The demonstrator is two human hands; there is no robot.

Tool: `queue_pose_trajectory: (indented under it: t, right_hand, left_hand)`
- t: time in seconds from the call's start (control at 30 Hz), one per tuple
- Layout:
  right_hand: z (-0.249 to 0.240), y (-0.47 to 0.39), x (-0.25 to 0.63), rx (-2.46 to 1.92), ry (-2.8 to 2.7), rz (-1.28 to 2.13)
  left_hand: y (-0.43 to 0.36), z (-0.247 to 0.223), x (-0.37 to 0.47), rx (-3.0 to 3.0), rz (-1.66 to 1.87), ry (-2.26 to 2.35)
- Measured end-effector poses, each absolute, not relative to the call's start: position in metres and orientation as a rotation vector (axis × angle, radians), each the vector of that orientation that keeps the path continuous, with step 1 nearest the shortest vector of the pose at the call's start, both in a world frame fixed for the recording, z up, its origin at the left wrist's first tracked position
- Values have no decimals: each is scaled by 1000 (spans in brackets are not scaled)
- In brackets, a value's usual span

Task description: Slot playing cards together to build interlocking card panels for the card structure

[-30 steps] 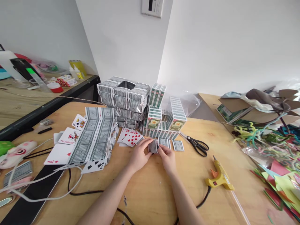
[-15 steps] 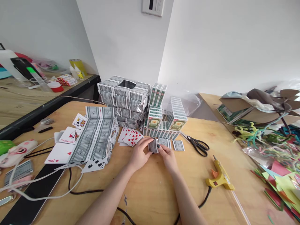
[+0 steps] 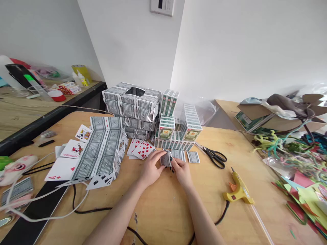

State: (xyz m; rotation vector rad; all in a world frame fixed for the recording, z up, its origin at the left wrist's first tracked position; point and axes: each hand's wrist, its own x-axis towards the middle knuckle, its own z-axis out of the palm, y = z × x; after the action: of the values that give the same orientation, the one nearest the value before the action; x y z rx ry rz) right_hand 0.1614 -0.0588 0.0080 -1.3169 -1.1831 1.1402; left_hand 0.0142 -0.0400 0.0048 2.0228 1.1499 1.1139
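Card [image 3: 166,159] with a grey patterned back is up between the person's two hands, just above the middle of the counter [image 3: 155,214]. From where I stand, the left hand [image 3: 151,168] pinches it by the left side, index finger over the top and thumb low. The right hand [image 3: 182,170] grips the opposite edge, thumb and fingertips pressed together on it.

Just beyond the right hand, two small grey pieces [image 3: 193,157] lie flat on the wood. Past them sit clear-cased packs [image 3: 167,133] in green, stacked up, and left of those a tall box [image 3: 131,108] covered in grey cards, with an opening in its top. Red heart cards [image 3: 143,150] lie fanned near the left hand.

Farther left, a long folded panel [image 3: 88,154] of joined cards rests among an ace of diamonds [image 3: 60,170] and a seven of spades [image 3: 99,181]. On the right side lie black-handled scissors [image 3: 216,157] and a yellow glue gun [image 3: 237,194], well apart from the right hand. Coloured paper scraps [image 3: 306,200] crowd the far right edge.
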Motion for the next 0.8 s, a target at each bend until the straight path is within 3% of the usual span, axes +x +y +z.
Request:
queue_pose_trajectory:
  t: [0.8]
  right_hand:
    - [4, -61, 156, -1507, -1195, 875]
  left_hand:
    - [-40, 4, 16, 2047, 1080, 1139]
